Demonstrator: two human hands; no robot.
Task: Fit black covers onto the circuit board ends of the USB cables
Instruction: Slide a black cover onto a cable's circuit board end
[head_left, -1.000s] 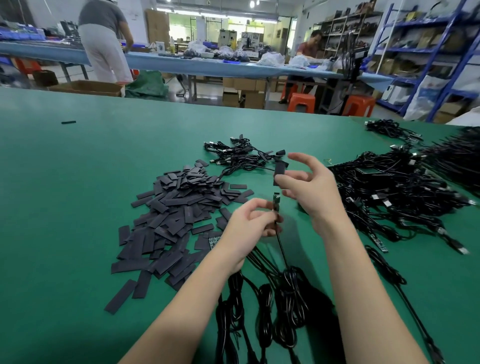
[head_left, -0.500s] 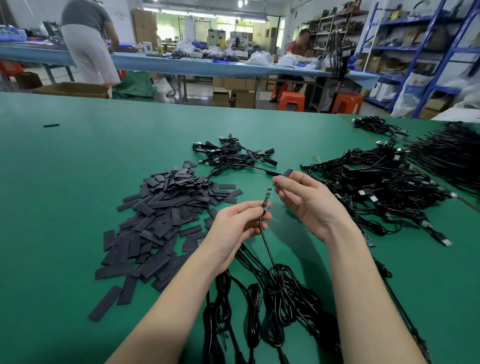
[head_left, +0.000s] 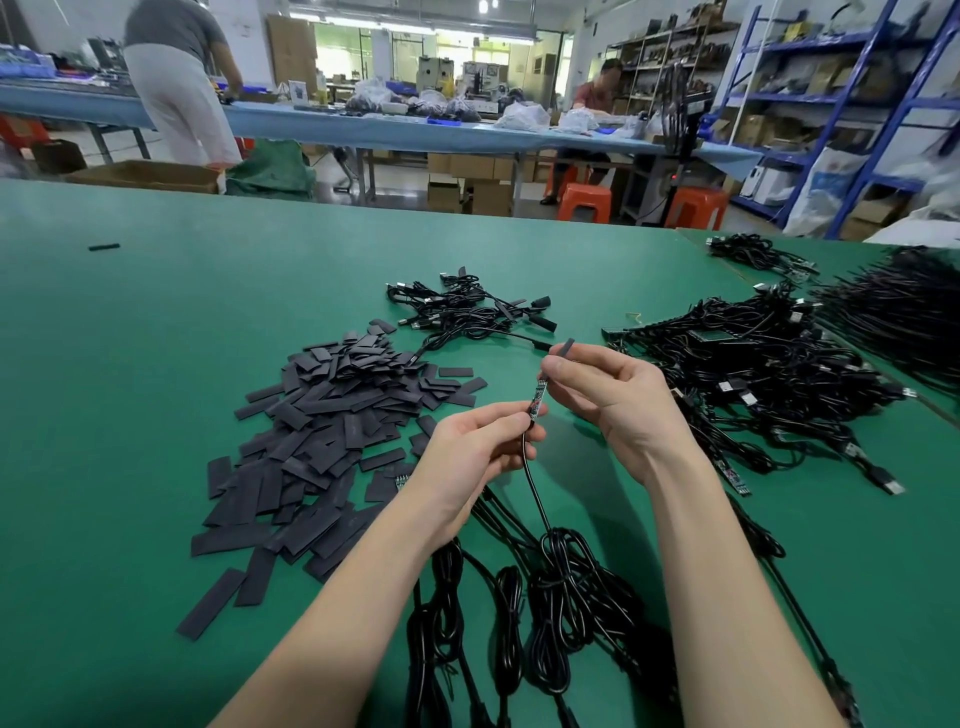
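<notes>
My left hand (head_left: 475, 452) pinches a black USB cable just below its small circuit board end (head_left: 537, 398), which points up and to the right. My right hand (head_left: 613, 400) pinches a flat black cover (head_left: 566, 347) between thumb and forefinger, right above the board's tip. The cable (head_left: 535, 493) runs down to a coiled bundle (head_left: 566, 603) in front of me. A heap of loose black covers (head_left: 332, 431) lies on the green table to the left.
A small tangle of cables (head_left: 462, 306) lies beyond my hands. A large pile of cables (head_left: 769, 384) fills the right side, with another heap (head_left: 904, 306) further right. One stray cover (head_left: 104, 247) lies far left. People work at a blue table (head_left: 363, 130) behind.
My right hand has lowered the cover from well above the board to just over its tip. The board in my left hand now tilts to the right.
</notes>
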